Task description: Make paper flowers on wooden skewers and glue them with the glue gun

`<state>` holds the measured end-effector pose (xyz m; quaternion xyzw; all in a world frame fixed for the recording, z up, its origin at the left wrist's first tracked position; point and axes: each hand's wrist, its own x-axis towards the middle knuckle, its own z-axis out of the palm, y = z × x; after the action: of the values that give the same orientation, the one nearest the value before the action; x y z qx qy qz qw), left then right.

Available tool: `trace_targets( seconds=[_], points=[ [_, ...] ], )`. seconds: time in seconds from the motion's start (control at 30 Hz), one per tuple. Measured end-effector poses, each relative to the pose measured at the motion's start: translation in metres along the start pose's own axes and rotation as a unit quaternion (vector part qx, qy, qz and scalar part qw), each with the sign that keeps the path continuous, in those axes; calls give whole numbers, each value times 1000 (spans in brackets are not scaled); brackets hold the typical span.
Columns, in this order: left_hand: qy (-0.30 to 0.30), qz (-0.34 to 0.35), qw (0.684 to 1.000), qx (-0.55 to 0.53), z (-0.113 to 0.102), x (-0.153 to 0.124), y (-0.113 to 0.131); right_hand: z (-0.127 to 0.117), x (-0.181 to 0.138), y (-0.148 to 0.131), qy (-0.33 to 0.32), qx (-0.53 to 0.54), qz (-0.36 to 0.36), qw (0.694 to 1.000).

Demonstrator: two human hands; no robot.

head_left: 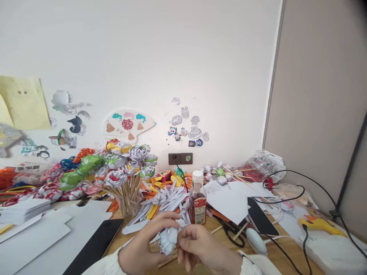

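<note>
A crumpled white paper flower is between my two hands, low in the middle of the head view. My left hand curves around its left side, fingers over the top and thumb below. At its right edge, my right hand is closed in a pinch against the paper; the fingertips are partly hidden. Under the flower a thin wooden stick shows, and I cannot tell whether it is joined to it. Just behind lies a heap of folded white paper strips, with orange and yellow pieces among them.
A red-brown bottle stands behind my hands. Finished paper flowers fill a clear holder at left. A black phone and paper sheets lie left. Scissors, a mouse and a yellow glue gun with cables are right.
</note>
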<state>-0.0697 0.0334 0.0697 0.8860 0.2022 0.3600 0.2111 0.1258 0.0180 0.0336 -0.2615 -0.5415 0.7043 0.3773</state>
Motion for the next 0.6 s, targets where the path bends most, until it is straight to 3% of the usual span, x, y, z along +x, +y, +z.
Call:
trace_targets(
  seconds=[0.17, 0.3, 0.47, 0.6],
  points=[
    [32, 107, 984, 136, -5, 0, -7, -5, 9, -25, -23, -98, 26, 995],
    [58, 170, 952, 249, 3, -2, -10, -8, 8, -34, 20, -161, 35, 986],
    [111, 145, 943, 280, 25, -12, -27, -9, 4, -23, 82, -184, -21, 979],
    [106, 155, 943, 276, 31, -15, -34, -6, 0, -18, 103, -222, -96, 965]
  ],
)
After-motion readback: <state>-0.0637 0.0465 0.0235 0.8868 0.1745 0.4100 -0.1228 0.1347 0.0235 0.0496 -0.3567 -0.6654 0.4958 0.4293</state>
